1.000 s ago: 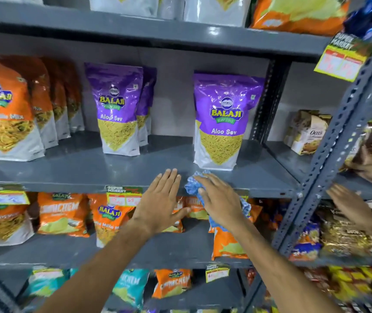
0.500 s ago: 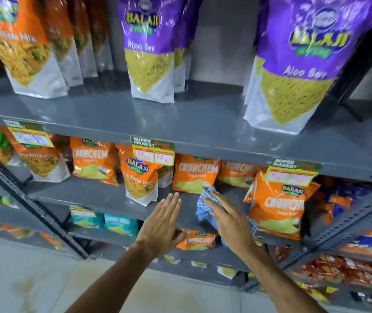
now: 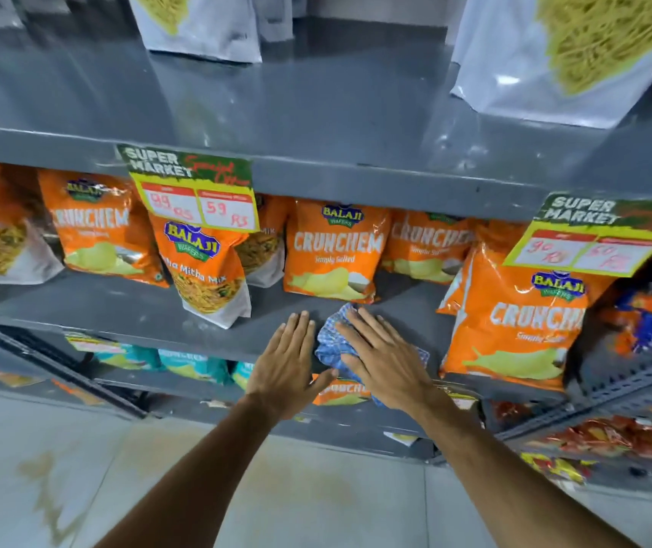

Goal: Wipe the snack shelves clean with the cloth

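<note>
Down from the upper shelf, my right hand [image 3: 385,363] had come to press the crumpled blue checked cloth [image 3: 332,346] flat-fingered against the grey metal shelf [image 3: 126,310]; my left hand [image 3: 286,359] lay open beside it, holding nothing. Behind stood a glossy orange "Balaji Crunchem Simply Salted" bag [image 3: 334,251].

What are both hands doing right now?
Left hand: open, flat, holding nothing, beside the cloth.
Right hand: open, fingers spread, pressing the cloth onto the shelf.
</note>
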Demonstrator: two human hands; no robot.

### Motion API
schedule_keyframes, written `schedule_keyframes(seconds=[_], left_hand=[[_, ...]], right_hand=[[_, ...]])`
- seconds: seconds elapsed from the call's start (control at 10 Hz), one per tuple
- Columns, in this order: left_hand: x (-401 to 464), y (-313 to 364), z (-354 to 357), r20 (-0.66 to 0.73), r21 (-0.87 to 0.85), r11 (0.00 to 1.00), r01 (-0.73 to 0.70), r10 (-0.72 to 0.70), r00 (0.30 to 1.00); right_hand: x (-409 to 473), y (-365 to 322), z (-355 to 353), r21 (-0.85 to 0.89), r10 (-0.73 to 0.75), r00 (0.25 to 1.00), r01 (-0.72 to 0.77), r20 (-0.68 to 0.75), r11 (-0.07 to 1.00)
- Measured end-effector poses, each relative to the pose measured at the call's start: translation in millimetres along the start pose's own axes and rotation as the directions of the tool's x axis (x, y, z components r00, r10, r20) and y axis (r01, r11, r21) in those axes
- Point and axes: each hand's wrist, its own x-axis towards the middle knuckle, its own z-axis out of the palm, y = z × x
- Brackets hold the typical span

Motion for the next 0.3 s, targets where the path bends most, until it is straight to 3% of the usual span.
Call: schedule_keyframes(seconds=[0.2,0.3], left_hand=[[-2,1,1,0.049,0.094,0.995,0.034,-0.038,0.998],[-9,7,-6,-0.068,0.032,0.999,0.004,-0.002,0.998]], right_hand=[[2,-3,-7,0.029,0.063,0.992,-0.066,0.108,0.997],[-6,-15,-26,0.095,0.045,0.997,-0.051,0.067,0.994]])
